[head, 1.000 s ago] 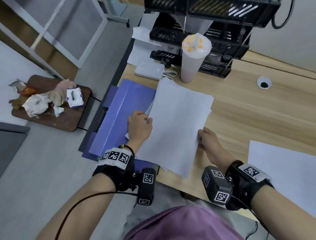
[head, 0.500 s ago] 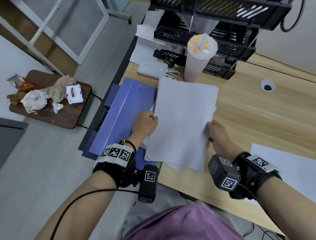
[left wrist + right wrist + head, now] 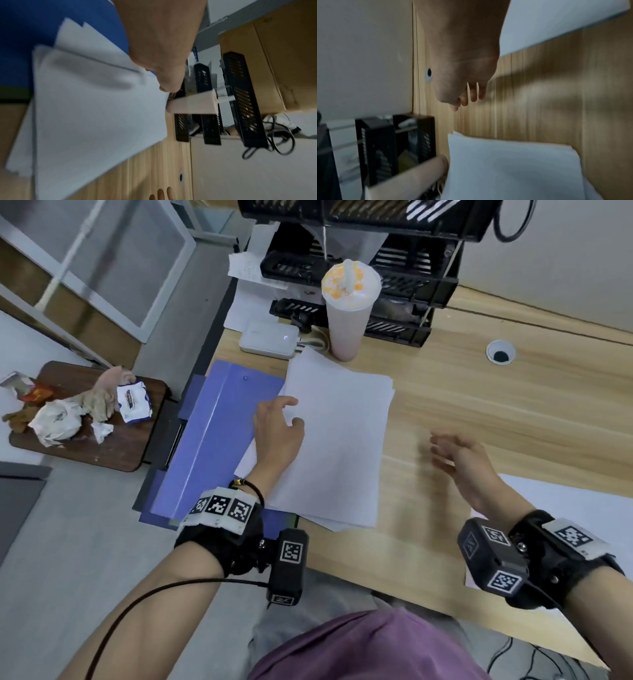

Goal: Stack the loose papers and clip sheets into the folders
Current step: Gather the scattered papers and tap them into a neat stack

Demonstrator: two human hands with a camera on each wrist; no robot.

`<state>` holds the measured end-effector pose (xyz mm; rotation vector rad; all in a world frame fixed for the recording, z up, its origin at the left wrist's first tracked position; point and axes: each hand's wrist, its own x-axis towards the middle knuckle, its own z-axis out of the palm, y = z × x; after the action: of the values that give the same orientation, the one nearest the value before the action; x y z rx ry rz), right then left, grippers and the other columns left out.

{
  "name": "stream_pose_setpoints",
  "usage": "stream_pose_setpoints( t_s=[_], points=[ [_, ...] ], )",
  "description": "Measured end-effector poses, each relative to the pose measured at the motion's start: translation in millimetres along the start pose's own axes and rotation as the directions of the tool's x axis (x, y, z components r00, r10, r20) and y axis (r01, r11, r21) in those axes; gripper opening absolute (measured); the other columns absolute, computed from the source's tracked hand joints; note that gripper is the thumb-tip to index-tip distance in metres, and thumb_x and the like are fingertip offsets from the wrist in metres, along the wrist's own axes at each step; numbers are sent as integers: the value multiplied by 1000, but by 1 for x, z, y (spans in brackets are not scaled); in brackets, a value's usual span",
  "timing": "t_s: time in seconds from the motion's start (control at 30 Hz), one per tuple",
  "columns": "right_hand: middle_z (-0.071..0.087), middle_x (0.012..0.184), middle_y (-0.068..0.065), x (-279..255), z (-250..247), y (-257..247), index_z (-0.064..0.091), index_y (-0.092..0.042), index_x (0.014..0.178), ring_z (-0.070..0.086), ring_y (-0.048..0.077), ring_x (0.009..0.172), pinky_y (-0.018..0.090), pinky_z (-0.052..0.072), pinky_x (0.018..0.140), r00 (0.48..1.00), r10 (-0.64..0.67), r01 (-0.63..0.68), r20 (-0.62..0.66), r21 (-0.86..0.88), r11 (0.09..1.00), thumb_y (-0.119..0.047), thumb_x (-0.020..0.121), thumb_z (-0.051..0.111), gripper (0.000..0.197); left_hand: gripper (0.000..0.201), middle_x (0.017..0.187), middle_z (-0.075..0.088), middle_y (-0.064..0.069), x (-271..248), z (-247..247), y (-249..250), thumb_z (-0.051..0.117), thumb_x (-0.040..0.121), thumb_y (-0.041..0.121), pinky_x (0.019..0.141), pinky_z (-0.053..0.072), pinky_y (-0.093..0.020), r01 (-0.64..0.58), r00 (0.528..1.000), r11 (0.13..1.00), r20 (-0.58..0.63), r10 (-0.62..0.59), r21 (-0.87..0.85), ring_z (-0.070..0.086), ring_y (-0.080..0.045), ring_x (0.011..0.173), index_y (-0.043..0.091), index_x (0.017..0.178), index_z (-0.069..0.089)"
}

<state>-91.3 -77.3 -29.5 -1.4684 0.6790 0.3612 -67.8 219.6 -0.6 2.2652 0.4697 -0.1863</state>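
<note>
A stack of white papers (image 3: 339, 440) lies flat on the wooden desk (image 3: 479, 412), its left part overlapping an open blue folder (image 3: 212, 433). My left hand (image 3: 294, 412) rests on the stack's left edge with index finger and thumb stretched out onto the top sheet. In the left wrist view that hand (image 3: 164, 86) reaches across the papers (image 3: 94, 115) above the folder (image 3: 25, 40). My right hand (image 3: 438, 453) hovers to the right of the stack with loose, spread fingers and holds nothing. The right wrist view shows it (image 3: 467, 98) above bare desk, clear of the papers (image 3: 513, 169).
A lidded drink cup (image 3: 349, 313) stands just behind the stack, in front of a black tray rack (image 3: 404, 268). A white box (image 3: 267, 338) sits behind the folder. Another loose sheet (image 3: 565, 508) lies at the right. A low stool with crumpled rubbish (image 3: 85, 419) is on the floor, left.
Both hands gripped the paper stack by its side edges. Now the stack lies flat; my right hand has let go and drawn off to the right, and my left hand has slid farther up the left edge.
</note>
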Motion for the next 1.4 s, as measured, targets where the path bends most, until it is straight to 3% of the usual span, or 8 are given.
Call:
stream_pose_setpoints(
  t_s=[0.2, 0.33, 0.5, 0.63, 0.83, 1.0, 1.17, 1.4],
  points=[
    [58, 121, 4, -13, -129, 2, 59, -25, 123, 54, 19, 110, 28, 41, 88, 985, -99, 64, -142, -231, 971, -8, 96, 53, 33, 26, 108, 58, 5, -33, 80, 78, 48, 93, 10, 75, 46, -23, -58, 937, 987, 334, 105, -147, 55, -12, 92, 22, 113, 61],
    [38, 149, 9, -19, -204, 26, 43, -15, 143, 36, 26, 136, 38, 33, 109, 987, -92, -18, -132, -656, 754, -10, 85, 71, 65, 32, 110, 61, 4, -70, 153, 112, 50, 93, 13, 68, 44, -17, 6, 813, 998, 582, 31, -63, 58, -15, 94, 21, 123, 58],
    [13, 160, 17, -18, -256, 61, 25, -12, 152, 8, 30, 149, 36, 13, 118, 995, 86, -93, -56, -847, 524, -29, 82, 75, 88, 53, 140, 49, -9, -104, 226, 128, 57, 90, 13, 105, 43, -41, 41, 734, 995, 673, -90, 88, 52, -27, 125, 11, 141, 42],
    [-7, 161, 14, -16, -261, 77, 15, -30, 153, -3, 34, 148, 52, 15, 117, 993, 117, -80, -27, -878, 473, -44, 82, 70, 91, 66, 142, 46, -8, -121, 258, 133, 63, 88, 19, 107, 42, -44, 138, 737, 988, 659, -152, 74, 49, -26, 127, 14, 146, 32],
    [-19, 161, 4, -21, -250, 70, 9, -35, 153, -18, 28, 147, 57, 11, 113, 987, 162, -110, -17, -805, 583, -41, 88, 64, 86, 81, 88, 52, 1, -147, 276, 146, 67, 87, 9, 70, 52, -27, 379, 728, 920, 647, -227, -103, 57, -16, 76, 13, 150, 16],
    [-17, 161, 1, -22, -252, 68, 10, -33, 154, -17, 26, 147, 56, 10, 114, 987, 159, -116, -20, -769, 628, -40, 90, 61, 82, 86, 132, 50, -1, -160, 282, 151, 76, 80, 36, 83, 48, -29, 398, 705, 912, 670, -234, -100, 58, -18, 105, 21, 149, 25],
    [-7, 162, 9, -17, -252, 63, 9, -31, 154, -8, 30, 148, 53, 8, 116, 987, 162, -117, -15, -761, 638, -43, 88, 61, 84, 82, 125, 52, 3, -161, 276, 161, 80, 78, 23, 79, 51, -31, 381, 628, 921, 754, -193, -82, 59, -15, 104, 23, 145, 32],
    [15, 159, 3, -17, -245, 5, 17, -33, 152, 13, 27, 147, 51, 17, 117, 993, -102, 111, 52, -658, 744, -43, 82, 71, 89, 101, 113, 55, 2, -133, 226, 195, 77, 76, 2, 71, 53, -20, -19, 628, 999, 778, 36, -31, 60, -11, 97, 33, 152, 17]
  ],
)
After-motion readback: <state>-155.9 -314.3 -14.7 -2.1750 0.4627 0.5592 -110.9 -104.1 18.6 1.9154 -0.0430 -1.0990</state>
